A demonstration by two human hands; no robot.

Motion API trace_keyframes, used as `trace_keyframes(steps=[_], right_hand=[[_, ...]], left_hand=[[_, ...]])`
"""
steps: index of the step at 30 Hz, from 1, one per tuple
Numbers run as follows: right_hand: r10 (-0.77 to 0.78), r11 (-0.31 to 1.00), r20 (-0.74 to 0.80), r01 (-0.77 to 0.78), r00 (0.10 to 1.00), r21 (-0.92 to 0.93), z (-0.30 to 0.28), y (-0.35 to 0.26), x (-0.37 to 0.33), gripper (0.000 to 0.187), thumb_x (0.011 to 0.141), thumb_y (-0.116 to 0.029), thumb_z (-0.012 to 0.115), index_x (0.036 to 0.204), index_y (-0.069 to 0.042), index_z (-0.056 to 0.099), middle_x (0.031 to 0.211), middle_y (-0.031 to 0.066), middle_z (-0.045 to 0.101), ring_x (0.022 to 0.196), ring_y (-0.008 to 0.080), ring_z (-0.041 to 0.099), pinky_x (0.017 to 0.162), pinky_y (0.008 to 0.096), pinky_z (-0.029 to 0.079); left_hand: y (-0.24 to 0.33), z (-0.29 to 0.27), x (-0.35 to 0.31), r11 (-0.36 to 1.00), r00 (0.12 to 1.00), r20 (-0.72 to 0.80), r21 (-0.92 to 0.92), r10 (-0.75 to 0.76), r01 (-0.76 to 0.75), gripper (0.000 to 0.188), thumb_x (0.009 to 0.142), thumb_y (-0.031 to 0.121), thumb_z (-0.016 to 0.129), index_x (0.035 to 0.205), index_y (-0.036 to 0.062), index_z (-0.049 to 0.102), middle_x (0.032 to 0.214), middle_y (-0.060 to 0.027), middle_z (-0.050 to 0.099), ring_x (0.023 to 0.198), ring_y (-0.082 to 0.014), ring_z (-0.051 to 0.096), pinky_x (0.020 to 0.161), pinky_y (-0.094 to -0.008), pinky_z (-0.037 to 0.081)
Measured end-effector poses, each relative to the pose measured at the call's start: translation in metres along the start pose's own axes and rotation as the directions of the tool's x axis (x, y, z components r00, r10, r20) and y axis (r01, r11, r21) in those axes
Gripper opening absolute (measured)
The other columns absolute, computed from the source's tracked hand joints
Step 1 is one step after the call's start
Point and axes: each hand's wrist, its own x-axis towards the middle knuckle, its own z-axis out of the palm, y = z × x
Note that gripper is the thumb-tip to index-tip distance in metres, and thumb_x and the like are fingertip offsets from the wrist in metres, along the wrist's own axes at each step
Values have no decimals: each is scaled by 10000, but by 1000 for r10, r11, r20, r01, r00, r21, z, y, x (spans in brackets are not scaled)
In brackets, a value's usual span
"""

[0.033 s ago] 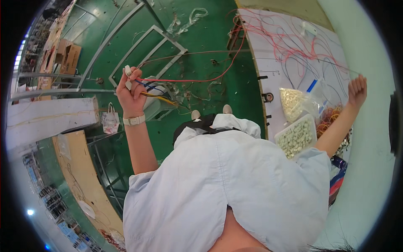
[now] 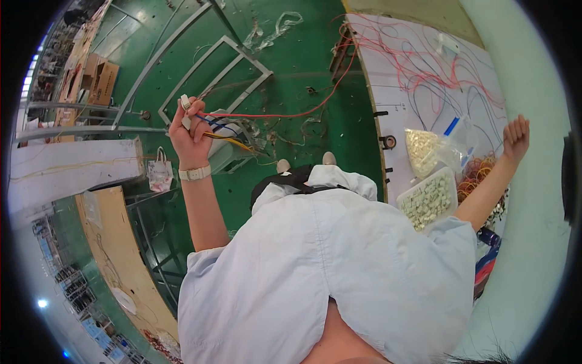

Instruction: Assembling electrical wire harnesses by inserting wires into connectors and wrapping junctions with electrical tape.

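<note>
My left hand (image 2: 193, 138), raised at the left, has its fingers closed around white plastic connectors (image 2: 185, 101). A red wire (image 2: 267, 115) runs from them to the right, up toward the table. Blue wires (image 2: 221, 123) and yellow wires (image 2: 233, 142) hang from the same hand. My right hand (image 2: 516, 138) is stretched out over the far right edge of the table, its fingers curled into a fist. Whatever lies inside that fist cannot be made out. Near the right arm are a tray of pale connectors (image 2: 427, 203) and a clear bag of cream connectors (image 2: 423, 151).
The white table (image 2: 388, 91) on the right carries tangled red and dark wires (image 2: 418, 67), a roll of tape (image 2: 388, 142) at its edge and an orange wire bundle (image 2: 476, 179). Grey metal frames (image 2: 242, 51) stand ahead on the green floor. A bag (image 2: 160, 173) hangs at left.
My right hand has dropped slightly. The thin wire that stretched taut between both hands is now a faint blur and no longer shows at the right fist. My left hand keeps its hold.
</note>
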Motion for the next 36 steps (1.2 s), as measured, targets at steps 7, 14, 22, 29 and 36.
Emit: trace_keyframes(steps=[7, 14, 22, 29, 36], right_hand=[[-29, 956, -225, 93, 974, 278, -48, -10, -54, 191, 978, -116, 425, 803, -42, 413, 549, -21, 260, 452, 74, 231, 391, 223, 236], [-233, 834, -386, 388, 893, 393, -20, -32, -53, 99, 933, -46, 436, 847, -4, 459, 633, 18, 331, 550, 114, 316, 478, 237, 291], [-337, 941, -210, 334, 918, -49, 143, 127, 51, 139, 884, -46, 546, 1003, 16, 583, 844, 67, 529, 794, 164, 515, 703, 243, 437], [-272, 791, 138, 303, 952, -531, 301, 292, 77, 161, 720, 77, 706, 857, -9, 699, 892, 85, 681, 769, 147, 668, 646, 232, 552], [-546, 419, 413, 665, 729, -618, 291, 332, 90, 176, 705, 102, 711, 843, 0, 672, 848, 113, 671, 750, 191, 675, 644, 251, 551]], left_hand=[[17, -24, 5, 965, 953, -147, 43, 264, -260, 210, 986, 209, 404, 909, 17, 441, 793, -59, 497, 412, -53, 262, 343, -180, 262], [21, -13, 19, 913, 894, -197, 155, 403, -377, 187, 989, 188, 387, 920, 33, 466, 839, -107, 590, 417, -52, 262, 353, -177, 272], [-35, 52, 11, 451, 864, -87, 876, 495, -170, 209, 995, 215, 385, 953, 67, 527, 1111, -230, 628, 418, -11, 240, 343, -161, 242], [-89, 106, -22, 954, 977, -94, 216, -190, 207, 323, 1007, 262, 372, 1004, -24, 521, 1336, -243, 458, 416, -12, 257, 320, -151, 268], [-116, 119, -32, 961, 965, -30, 91, -260, 261, 302, 1002, 276, 405, 1011, 7, 541, 839, -41, 595, 411, -33, 261, 315, -165, 253]])
